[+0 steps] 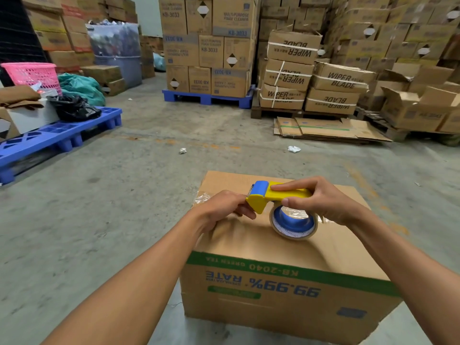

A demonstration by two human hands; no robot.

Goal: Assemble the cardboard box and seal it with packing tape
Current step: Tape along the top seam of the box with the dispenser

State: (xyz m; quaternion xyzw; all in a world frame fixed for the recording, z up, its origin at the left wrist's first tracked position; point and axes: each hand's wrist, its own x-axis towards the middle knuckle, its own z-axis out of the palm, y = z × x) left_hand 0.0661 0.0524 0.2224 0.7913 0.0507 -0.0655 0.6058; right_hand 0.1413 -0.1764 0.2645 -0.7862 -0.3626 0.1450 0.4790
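Note:
A brown cardboard box (278, 282) with a green stripe and upside-down blue print stands on the concrete floor in front of me, its top closed. Over its top I hold a yellow and blue tape dispenser (276, 195) with a roll of clear packing tape (293, 224). My right hand (321, 200) grips the yellow handle, index finger stretched along its top. My left hand (227, 207) pinches at the dispenser's blade end, where the tape leaves it. A crinkled strip of clear tape (201, 197) lies over the box's far left edge.
Flattened cardboard sheets (328, 130) lie on the floor ahead to the right. Stacked cartons (209, 46) on a blue pallet (206, 98) stand behind. Another blue pallet (54, 138) with bags and a pink basket (32, 74) sits at left. Paper scraps (293, 148) dot the floor.

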